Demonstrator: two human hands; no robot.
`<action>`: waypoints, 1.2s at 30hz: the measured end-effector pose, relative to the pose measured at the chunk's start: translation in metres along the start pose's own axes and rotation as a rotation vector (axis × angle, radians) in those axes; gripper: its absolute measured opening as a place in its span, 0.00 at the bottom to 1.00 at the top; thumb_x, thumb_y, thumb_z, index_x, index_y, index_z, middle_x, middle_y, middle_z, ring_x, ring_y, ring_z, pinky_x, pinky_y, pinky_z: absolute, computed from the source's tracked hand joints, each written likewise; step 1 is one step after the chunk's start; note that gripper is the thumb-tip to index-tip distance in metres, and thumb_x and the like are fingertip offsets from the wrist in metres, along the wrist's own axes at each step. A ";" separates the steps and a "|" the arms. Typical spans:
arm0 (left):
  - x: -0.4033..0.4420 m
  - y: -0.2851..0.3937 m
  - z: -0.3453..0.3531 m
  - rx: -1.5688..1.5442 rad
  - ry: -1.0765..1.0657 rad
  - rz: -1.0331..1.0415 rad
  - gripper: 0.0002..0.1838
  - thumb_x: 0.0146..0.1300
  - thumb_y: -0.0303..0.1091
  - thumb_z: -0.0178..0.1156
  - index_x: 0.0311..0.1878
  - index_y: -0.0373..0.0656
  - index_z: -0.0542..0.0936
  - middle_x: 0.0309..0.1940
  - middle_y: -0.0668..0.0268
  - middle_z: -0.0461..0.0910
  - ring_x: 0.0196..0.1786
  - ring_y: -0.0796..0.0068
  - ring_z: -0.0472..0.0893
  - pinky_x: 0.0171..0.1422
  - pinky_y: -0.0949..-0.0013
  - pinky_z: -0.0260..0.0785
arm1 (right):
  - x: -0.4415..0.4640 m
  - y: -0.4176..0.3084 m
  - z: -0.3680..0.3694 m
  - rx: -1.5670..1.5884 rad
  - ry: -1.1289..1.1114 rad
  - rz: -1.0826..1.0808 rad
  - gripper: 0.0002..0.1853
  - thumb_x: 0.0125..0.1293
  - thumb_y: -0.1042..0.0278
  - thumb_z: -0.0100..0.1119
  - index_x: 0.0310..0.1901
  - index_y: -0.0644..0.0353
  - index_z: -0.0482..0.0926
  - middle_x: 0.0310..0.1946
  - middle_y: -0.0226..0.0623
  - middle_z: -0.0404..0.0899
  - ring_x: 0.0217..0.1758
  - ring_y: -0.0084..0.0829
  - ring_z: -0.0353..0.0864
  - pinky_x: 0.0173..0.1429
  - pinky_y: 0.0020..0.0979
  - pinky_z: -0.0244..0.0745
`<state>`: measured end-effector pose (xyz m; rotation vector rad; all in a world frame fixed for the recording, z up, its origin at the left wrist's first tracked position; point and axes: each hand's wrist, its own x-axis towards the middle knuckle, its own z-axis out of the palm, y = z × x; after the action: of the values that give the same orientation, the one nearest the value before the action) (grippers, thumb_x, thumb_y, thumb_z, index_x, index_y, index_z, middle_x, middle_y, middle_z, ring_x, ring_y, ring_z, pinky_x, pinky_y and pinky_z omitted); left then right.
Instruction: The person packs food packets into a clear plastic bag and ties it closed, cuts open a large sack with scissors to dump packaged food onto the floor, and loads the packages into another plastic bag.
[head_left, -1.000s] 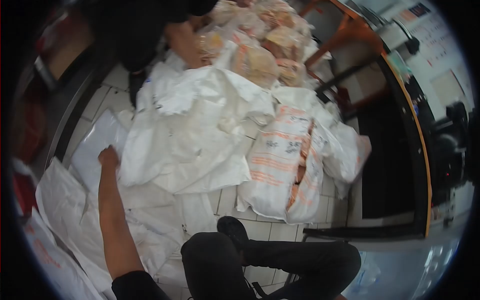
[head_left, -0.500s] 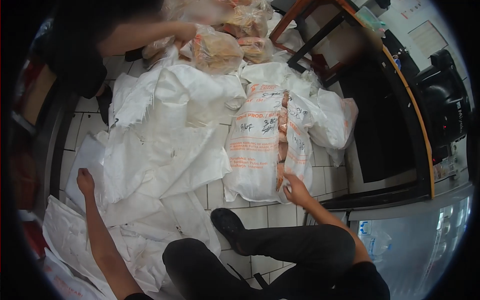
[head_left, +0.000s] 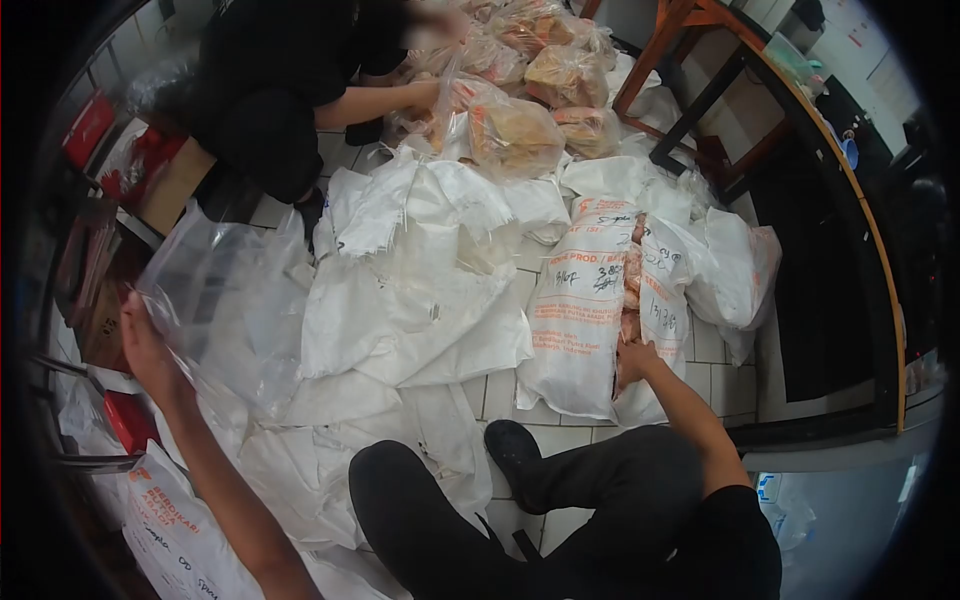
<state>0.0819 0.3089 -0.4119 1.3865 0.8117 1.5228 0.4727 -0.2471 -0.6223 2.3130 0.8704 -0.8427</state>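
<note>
My left hand (head_left: pixel 150 345) is raised at the left, its fingers closed on the edge of a clear plastic bag (head_left: pixel 225 305). The bag hangs open beside a spread of white woven sacks (head_left: pixel 415 320). My right hand (head_left: pixel 638 362) is at the lower end of a slit in a filled white woven sack (head_left: pixel 570 345) with orange print and black handwriting. Its fingers are curled at the slit's edge, the tips partly hidden inside. Through the slit show reddish-brown pieces (head_left: pixel 632 275), their kind unclear.
A co-worker's hand (head_left: pixel 425 95) touches clear bags of brownish-yellow contents (head_left: pixel 515 135) piled at the back. Another filled sack (head_left: pixel 735 270) leans at the right near a dark table frame (head_left: pixel 890 300). A printed sack (head_left: pixel 175 520) lies at lower left, below a red object (head_left: pixel 130 420).
My left hand has moved outward to the left, and the clear plastic has lifted and spread. My right hand has moved slightly up into the slit. The view has shifted left.
</note>
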 end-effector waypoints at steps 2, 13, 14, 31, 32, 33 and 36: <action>-0.039 0.026 0.016 0.057 0.001 -0.227 0.12 0.71 0.48 0.54 0.39 0.51 0.75 0.28 0.80 0.69 0.26 0.91 0.67 0.26 0.82 0.59 | -0.003 -0.021 0.000 0.129 0.049 0.013 0.57 0.36 0.40 0.76 0.67 0.60 0.62 0.60 0.47 0.72 0.69 0.50 0.62 0.65 0.58 0.61; -0.153 0.080 0.104 -0.986 -0.967 -1.100 0.18 0.68 0.52 0.56 0.39 0.45 0.76 0.17 0.75 0.67 0.16 0.86 0.63 0.15 0.79 0.53 | -0.174 -0.145 -0.240 0.877 0.572 -0.938 0.48 0.52 0.49 0.74 0.69 0.61 0.59 0.61 0.46 0.70 0.63 0.40 0.71 0.66 0.38 0.65; -0.148 0.088 0.106 -1.082 -0.927 -1.106 0.20 0.69 0.54 0.53 0.40 0.44 0.77 0.21 0.72 0.71 0.17 0.82 0.66 0.16 0.77 0.56 | -0.187 -0.155 -0.256 0.836 0.646 -0.996 0.49 0.52 0.51 0.74 0.70 0.61 0.57 0.61 0.45 0.70 0.62 0.39 0.72 0.66 0.38 0.65; -0.202 0.025 0.087 -1.038 -1.055 -0.454 0.61 0.48 0.73 0.61 0.76 0.46 0.46 0.74 0.58 0.52 0.75 0.48 0.53 0.74 0.50 0.51 | -0.113 -0.193 -0.334 1.819 0.889 -0.489 0.22 0.70 0.59 0.54 0.56 0.68 0.65 0.38 0.35 0.74 0.34 0.22 0.72 0.34 0.28 0.72; -0.199 0.026 0.086 -1.344 -0.929 -0.552 0.62 0.46 0.74 0.61 0.76 0.45 0.47 0.74 0.56 0.51 0.75 0.52 0.54 0.75 0.51 0.51 | -0.099 -0.198 -0.333 1.725 1.075 -0.557 0.23 0.70 0.62 0.54 0.57 0.70 0.61 0.40 0.39 0.73 0.33 0.23 0.72 0.35 0.30 0.72; -0.196 0.027 0.086 -1.646 -0.775 -0.645 0.63 0.45 0.76 0.61 0.75 0.43 0.49 0.75 0.55 0.49 0.74 0.56 0.56 0.76 0.52 0.50 | -0.089 -0.196 -0.329 1.730 1.072 -0.561 0.23 0.70 0.62 0.54 0.57 0.70 0.61 0.40 0.39 0.73 0.33 0.23 0.72 0.35 0.30 0.72; -0.203 -0.013 0.085 -2.046 -0.555 -0.719 0.44 0.63 0.60 0.54 0.75 0.47 0.52 0.75 0.54 0.48 0.72 0.54 0.60 0.75 0.48 0.52 | -0.115 -0.205 -0.329 1.767 0.751 -0.408 0.23 0.70 0.63 0.54 0.58 0.70 0.61 0.42 0.44 0.75 0.35 0.26 0.75 0.37 0.33 0.74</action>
<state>0.1620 0.1195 -0.4910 -0.1679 -0.6212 0.5854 0.3770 0.0563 -0.3726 4.2870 1.0606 -1.1244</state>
